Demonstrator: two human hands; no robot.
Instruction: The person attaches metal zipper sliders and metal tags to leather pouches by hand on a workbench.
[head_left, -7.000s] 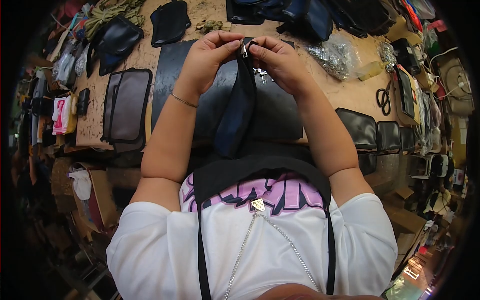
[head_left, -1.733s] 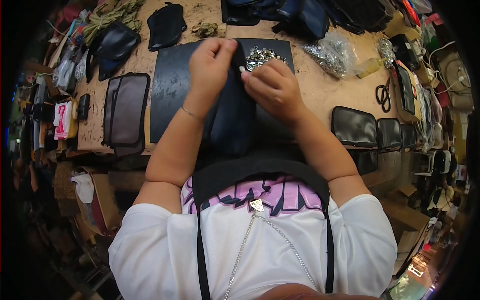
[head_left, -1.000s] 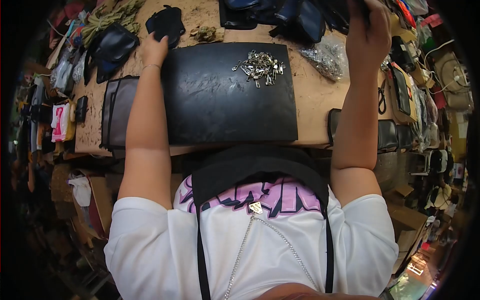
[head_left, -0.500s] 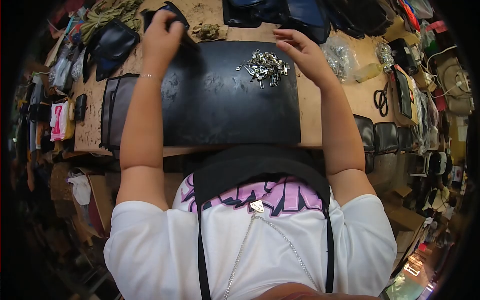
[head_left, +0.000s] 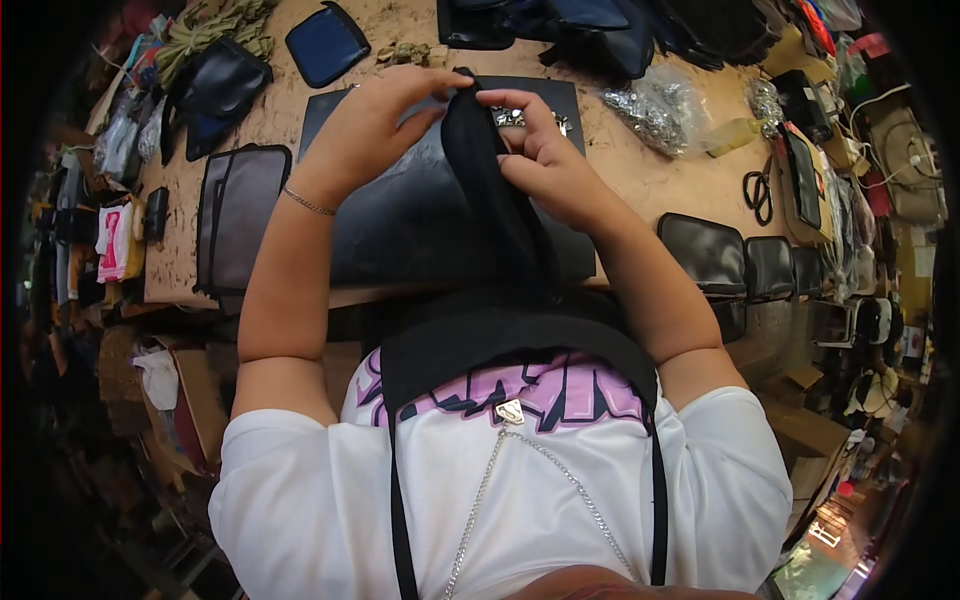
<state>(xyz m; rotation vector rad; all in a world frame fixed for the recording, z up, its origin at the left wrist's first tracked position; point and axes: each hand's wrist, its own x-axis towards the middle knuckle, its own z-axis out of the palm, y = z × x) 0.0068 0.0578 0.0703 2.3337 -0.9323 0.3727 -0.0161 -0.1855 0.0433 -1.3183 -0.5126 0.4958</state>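
A black pouch (head_left: 487, 190) is held upright, edge-on, above the black mat (head_left: 390, 220). My left hand (head_left: 395, 115) pinches its top end with the fingertips. At the pouch's upper right side, my right hand (head_left: 540, 155) has its fingers bent and closed on the edge. Behind the right hand lies a pile of small silver metal zipper pulls (head_left: 516, 117) on the mat, partly hidden.
A dark blue pouch (head_left: 327, 45) lies at the back left, with more dark pouches (head_left: 590, 30) at the back. Grey mesh pieces (head_left: 238, 215) are left of the mat. A bag of metal parts (head_left: 660, 110), scissors (head_left: 758, 195) and black cases (head_left: 702, 250) are at the right.
My left hand has brought a black pouch from the back left to above the mat. My right hand has moved left and taken hold of it too.
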